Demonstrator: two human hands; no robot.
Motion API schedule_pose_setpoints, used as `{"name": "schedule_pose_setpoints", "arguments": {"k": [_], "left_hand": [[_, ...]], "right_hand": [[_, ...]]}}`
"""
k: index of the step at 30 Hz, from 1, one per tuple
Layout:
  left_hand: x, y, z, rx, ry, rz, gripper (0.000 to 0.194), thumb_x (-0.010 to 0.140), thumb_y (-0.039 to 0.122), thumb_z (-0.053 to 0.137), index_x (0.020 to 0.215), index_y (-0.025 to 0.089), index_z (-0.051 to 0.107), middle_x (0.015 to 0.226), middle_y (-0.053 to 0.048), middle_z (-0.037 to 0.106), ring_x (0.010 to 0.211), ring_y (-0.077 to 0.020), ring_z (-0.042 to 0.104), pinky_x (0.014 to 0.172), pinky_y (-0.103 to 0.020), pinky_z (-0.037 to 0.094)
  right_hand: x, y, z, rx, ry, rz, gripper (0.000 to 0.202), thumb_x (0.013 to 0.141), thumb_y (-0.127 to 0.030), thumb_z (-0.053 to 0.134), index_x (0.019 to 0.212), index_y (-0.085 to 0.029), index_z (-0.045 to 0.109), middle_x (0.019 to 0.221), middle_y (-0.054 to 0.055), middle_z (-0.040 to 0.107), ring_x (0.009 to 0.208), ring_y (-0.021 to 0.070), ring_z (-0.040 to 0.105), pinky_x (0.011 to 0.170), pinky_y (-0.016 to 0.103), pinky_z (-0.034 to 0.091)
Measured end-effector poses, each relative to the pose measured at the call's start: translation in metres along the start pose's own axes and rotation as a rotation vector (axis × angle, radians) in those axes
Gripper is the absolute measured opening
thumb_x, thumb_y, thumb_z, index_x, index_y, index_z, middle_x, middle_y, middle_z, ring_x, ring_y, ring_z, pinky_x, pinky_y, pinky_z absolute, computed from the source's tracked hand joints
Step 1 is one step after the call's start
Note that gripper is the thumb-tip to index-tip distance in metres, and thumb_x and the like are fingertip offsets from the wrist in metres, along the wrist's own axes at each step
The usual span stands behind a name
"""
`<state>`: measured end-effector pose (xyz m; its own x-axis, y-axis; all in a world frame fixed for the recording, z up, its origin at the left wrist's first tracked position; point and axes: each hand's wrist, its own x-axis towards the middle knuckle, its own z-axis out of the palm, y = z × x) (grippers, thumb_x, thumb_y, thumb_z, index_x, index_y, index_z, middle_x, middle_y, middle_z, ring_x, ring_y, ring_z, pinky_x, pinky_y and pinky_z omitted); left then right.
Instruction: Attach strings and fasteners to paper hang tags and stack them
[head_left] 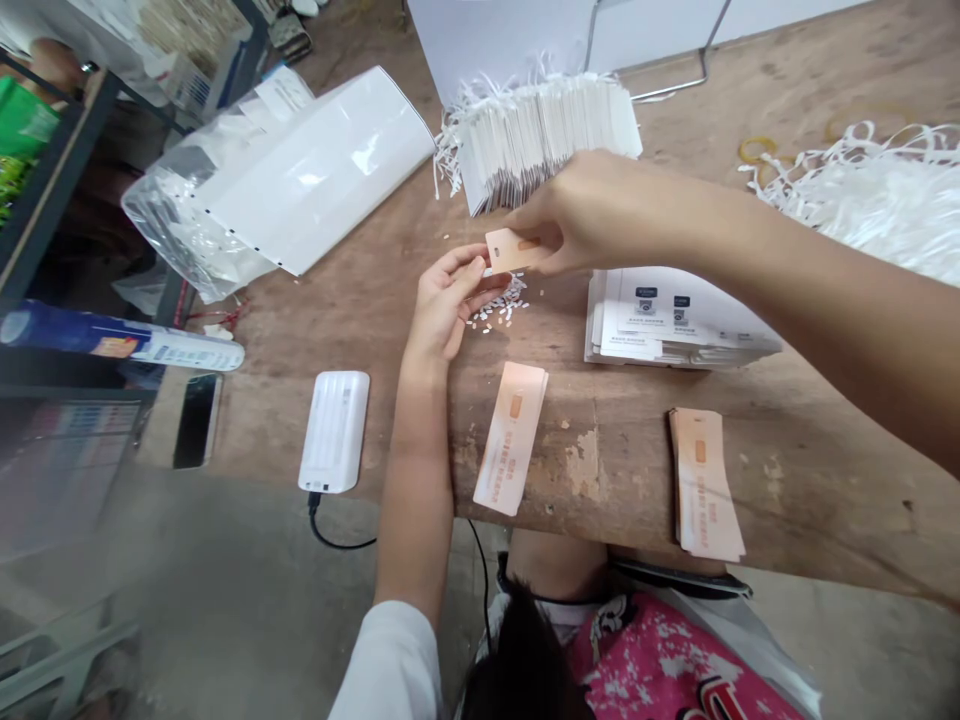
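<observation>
My right hand grips an orange card with a small slot punched near its end. My left hand is at the card's slotted end, thumb and forefinger pinched together at its edge; what lies between them, if anything, is too small to tell. Under my left fingers spreads a small heap of white paper bits. Nearer to me lie two stacks of similar orange printed cards, a left stack and a right stack.
Behind my hands stands a row of white cards with strings. White printed cards are piled under my right forearm. White ribbons lie far right. At left are a plastic bag, power bank, phone and blue-white tube.
</observation>
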<state>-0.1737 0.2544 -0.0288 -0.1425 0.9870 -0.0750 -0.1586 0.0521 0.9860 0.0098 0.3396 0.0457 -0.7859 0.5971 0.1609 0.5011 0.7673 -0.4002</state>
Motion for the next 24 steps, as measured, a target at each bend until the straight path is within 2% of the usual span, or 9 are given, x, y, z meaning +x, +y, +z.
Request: {"name": "schedule_pose_setpoints", "arguments": {"k": [3, 6, 11, 14, 20, 24], "left_hand": [[-0.001, 0.001, 0.004, 0.062, 0.023, -0.036, 0.036, 0.078, 0.043, 0.068, 0.105, 0.02, 0.064, 0.096, -0.004, 0.074, 0.079, -0.0176, 0.074, 0.076, -0.029, 0.06], [-0.001, 0.002, 0.008, 0.094, 0.054, -0.058, 0.04, 0.077, 0.047, 0.067, 0.105, 0.018, 0.064, 0.089, -0.004, 0.074, 0.073, -0.0173, 0.074, 0.069, -0.026, 0.059], [0.0, 0.002, 0.011, 0.12, 0.077, -0.007, 0.026, 0.075, 0.038, 0.07, 0.09, 0.018, 0.063, 0.075, 0.0, 0.069, 0.065, -0.0139, 0.071, 0.058, -0.021, 0.057], [0.001, 0.001, 0.01, 0.126, 0.08, 0.009, 0.017, 0.076, 0.032, 0.069, 0.082, 0.018, 0.063, 0.074, 0.001, 0.068, 0.067, -0.014, 0.071, 0.058, -0.022, 0.057], [-0.001, 0.002, 0.006, 0.087, -0.002, -0.032, 0.018, 0.087, 0.035, 0.056, 0.087, 0.018, 0.063, 0.082, -0.001, 0.07, 0.075, -0.015, 0.072, 0.062, -0.023, 0.059], [-0.003, 0.004, 0.005, -0.01, -0.041, -0.016, 0.02, 0.088, 0.036, 0.056, 0.092, 0.018, 0.063, 0.084, -0.002, 0.07, 0.074, -0.0131, 0.071, 0.061, -0.021, 0.058]], "right_hand": [[0.0, -0.004, -0.001, -0.218, -0.077, -0.105, 0.026, 0.079, -0.026, 0.061, 0.059, -0.012, 0.054, 0.062, -0.004, 0.063, 0.061, 0.004, 0.049, 0.059, 0.026, 0.019], [0.0, -0.008, -0.001, -0.276, -0.066, -0.102, 0.025, 0.079, -0.023, 0.059, 0.058, -0.012, 0.051, 0.06, -0.002, 0.062, 0.06, 0.0051, 0.049, 0.059, 0.028, 0.019], [0.001, -0.012, 0.002, -0.336, -0.113, -0.11, 0.027, 0.083, -0.028, 0.057, 0.061, -0.013, 0.056, 0.057, 0.0, 0.06, 0.058, 0.008, 0.051, 0.058, 0.029, 0.02], [0.0, -0.014, 0.001, -0.369, -0.123, -0.098, 0.027, 0.086, -0.03, 0.056, 0.064, -0.014, 0.059, 0.06, 0.002, 0.064, 0.059, 0.0094, 0.053, 0.059, 0.029, 0.022], [-0.004, -0.019, -0.004, -0.309, -0.116, -0.107, 0.023, 0.084, -0.028, 0.058, 0.064, -0.017, 0.059, 0.058, 0.001, 0.061, 0.056, 0.0118, 0.051, 0.058, 0.029, 0.023], [-0.003, -0.017, -0.006, -0.15, -0.057, -0.144, 0.018, 0.08, -0.027, 0.062, 0.064, -0.018, 0.062, 0.057, 0.002, 0.059, 0.063, 0.0153, 0.054, 0.058, 0.029, 0.026]]}}
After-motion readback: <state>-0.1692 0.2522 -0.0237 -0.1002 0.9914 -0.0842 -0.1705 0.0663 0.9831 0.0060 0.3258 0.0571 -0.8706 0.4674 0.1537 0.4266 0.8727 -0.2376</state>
